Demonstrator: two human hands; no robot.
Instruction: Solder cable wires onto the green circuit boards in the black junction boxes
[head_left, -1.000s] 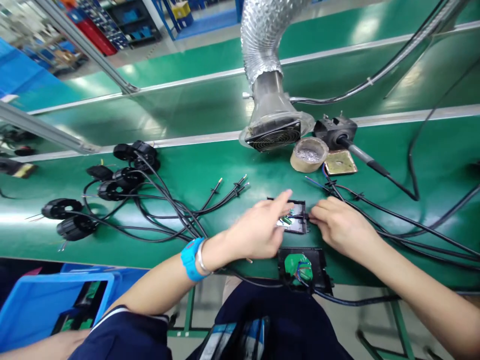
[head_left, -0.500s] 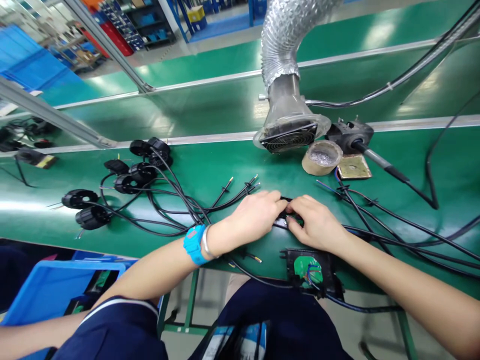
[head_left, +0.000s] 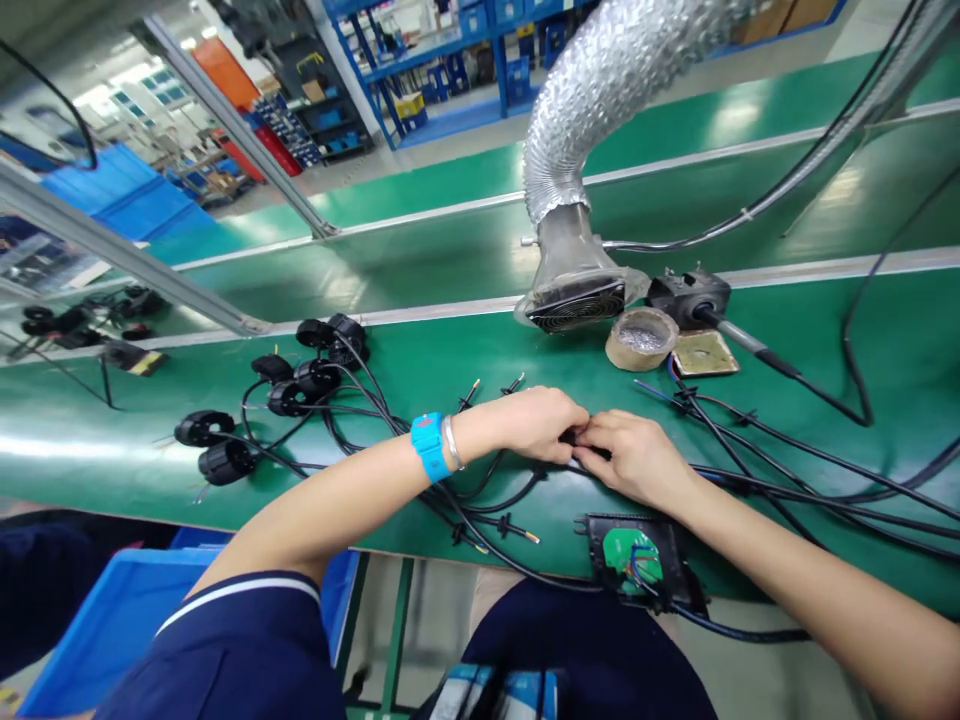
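My left hand [head_left: 546,425], with a blue wristband [head_left: 430,447] and a silver bangle above it, is closed, its fingertips meeting those of my right hand [head_left: 634,450]. Pinched fingers on both hands surround a small dark piece that they mostly hide; I cannot make out its kind. Below my right hand, at the bench's front edge, lies an open black housing [head_left: 679,560] with a green circuit board [head_left: 631,560] and coloured wires inside. Black cables [head_left: 517,500] with stripped ends lie under and around my left forearm.
Black round cable-ended parts [head_left: 227,463] lie on the left. A fume extractor nozzle [head_left: 577,300] hangs behind my hands, near a round tub [head_left: 641,338], a sponge tray [head_left: 705,354] and a soldering iron [head_left: 742,338] in its holder. A blue bin [head_left: 97,620] stands lower left.
My fingers have drawn closer together and now cover the dark piece that showed between them. The view has shifted. The other person's forearm at lower left has mostly gone from view.
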